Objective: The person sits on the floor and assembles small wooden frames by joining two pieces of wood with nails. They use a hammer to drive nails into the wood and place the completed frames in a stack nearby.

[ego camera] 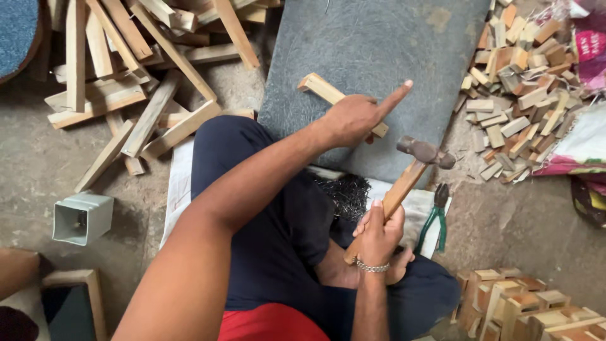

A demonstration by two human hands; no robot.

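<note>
My left hand [353,119] presses a short wood strip [325,90] flat on the grey slab [379,44], upper middle of frame, index finger stretched out. My right hand [377,237] has its grip closed round the wooden handle of a hammer [413,170], head raised just right of the strip. Green-handled pliers [435,218] lie right of it, nails [344,192] in a heap at centre.

Layout around the stone slab [379,38]

I see the wood strip [328,91] on it, nails [344,192] before it, offcuts [517,95] right, planks [145,76] left.
</note>
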